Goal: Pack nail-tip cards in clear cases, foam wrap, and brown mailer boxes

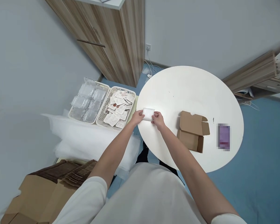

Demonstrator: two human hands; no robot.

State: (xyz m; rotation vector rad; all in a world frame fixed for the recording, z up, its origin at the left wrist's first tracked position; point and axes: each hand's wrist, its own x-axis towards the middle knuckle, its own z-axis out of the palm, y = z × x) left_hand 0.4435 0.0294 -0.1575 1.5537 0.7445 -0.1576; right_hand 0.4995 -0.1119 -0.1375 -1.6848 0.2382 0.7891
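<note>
A small white rectangular packet (148, 114), which looks wrapped in thin foam sheet, is at the left edge of the round white table (189, 90). My left hand (137, 117) pinches its left side. On its right side the fingers of my right hand (158, 119) are closed. What lies inside the wrapping cannot be made out. To the right of my hands, an open brown cardboard box (191, 130) rests on the table with its lid folded back.
Left of the table stand a basket of printed cards (118, 109) and a basket of clear plastic packs (88, 99). White foam sheeting (91, 133) and a carton of flattened cardboard (44, 189) lie nearer me. A blurred purple item (224, 137) sits at the table's right.
</note>
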